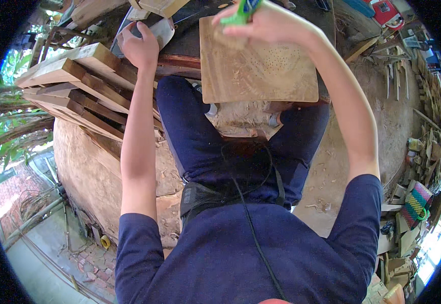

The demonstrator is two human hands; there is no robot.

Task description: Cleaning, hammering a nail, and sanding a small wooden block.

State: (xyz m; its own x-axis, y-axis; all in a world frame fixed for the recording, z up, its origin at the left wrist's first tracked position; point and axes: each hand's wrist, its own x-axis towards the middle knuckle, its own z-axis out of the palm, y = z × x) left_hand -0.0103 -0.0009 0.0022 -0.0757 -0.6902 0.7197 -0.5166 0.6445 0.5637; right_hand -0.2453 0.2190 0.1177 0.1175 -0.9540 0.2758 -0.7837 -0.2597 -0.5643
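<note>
Beside a stack of brown wooden planks, the left hand rests curled on a pale flat piece, while the right hand grips a green tool above the square wooden board lying over the knees.

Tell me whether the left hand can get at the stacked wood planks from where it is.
Probably yes: the left hand rests right beside the stacked wood planks, with nothing between them. The right hand is busy over the wooden board.

bright daylight, blown-out glare at both sides, strong fisheye bending.
</note>
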